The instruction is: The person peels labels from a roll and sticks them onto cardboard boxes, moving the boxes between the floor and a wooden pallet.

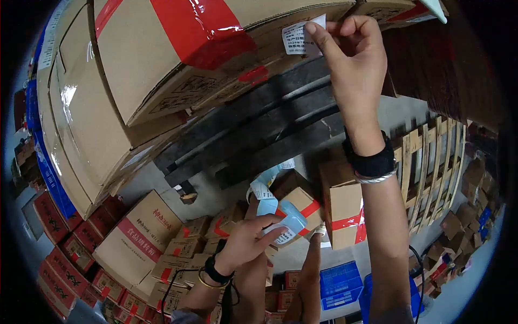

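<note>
High in the head view, my right hand (pixel 357 56) pinches a white printed label (pixel 298 39) between thumb and fingers. That label overlaps the side of a large cardboard box (pixel 132 56), which carries wide red tape (pixel 197 32) across its top and edge. Lower down, the fingers of my left hand (pixel 245 243) are closed around a strip of labels (pixel 294 218) on light-blue backing. The strip's loose end (pixel 261 189) curls upward and away from the hand. A dark watch sits on my left wrist, and a black band on my right.
Below the large box run dark slats (pixel 259 119). Taped cartons (pixel 345 208) stand on the floor near my legs, beside a wooden pallet (pixel 431 167). A blue crate (pixel 341 283) lies lower right, and a tall carton (pixel 141 235) stands among stacked red boxes (pixel 65 275) at left.
</note>
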Demonstrator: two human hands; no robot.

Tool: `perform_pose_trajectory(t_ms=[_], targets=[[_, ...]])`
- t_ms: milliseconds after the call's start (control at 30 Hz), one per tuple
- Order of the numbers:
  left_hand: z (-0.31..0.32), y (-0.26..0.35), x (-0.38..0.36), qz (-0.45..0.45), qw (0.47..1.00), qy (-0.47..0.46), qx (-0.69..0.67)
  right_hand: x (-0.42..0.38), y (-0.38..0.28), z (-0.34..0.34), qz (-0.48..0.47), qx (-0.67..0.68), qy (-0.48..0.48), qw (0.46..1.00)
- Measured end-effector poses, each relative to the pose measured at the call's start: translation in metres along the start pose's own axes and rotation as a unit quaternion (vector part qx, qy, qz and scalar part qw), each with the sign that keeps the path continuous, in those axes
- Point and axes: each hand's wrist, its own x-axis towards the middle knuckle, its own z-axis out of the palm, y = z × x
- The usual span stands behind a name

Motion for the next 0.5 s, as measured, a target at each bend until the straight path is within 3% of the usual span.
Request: perform_pose_trajectory(t_ms=[100, 133, 200, 300, 400, 500], targets=[[0.002, 0.004, 0.003, 0.013, 1.0, 0.026, 0.008, 0.006, 0.012, -0.019, 0.161, -0.189, -0.041, 0.968], [0.003, 0.005, 0.003, 0.012, 1.0, 0.025, 0.013, 0.007, 0.061, -0.034, 0.174, -0.283, -0.102, 0.938], [0.001, 0.005, 0.007, 0.014, 0.999, 0.021, 0.028, 0.007, 0.076, -0.048, 0.063, -0.297, -0.272, 0.913], [0.002, 0.003, 0.011, -0.024, 1.0, 0.006, 0.008, 0.022, 0.02, -0.036, -0.01, -0.049, -0.418, 0.907], [0.011, -0.013, 0.02, -0.01, 1.0, -0.003, 0.019, 0.031, -0.018, -0.037, -0.03, -0.157, -0.286, 0.945], [0.022, -0.018, 0.028, 0.041, 0.999, 0.026, 0.012, -0.023, -0.017, -0.053, -0.098, -0.189, -0.249, 0.945]])
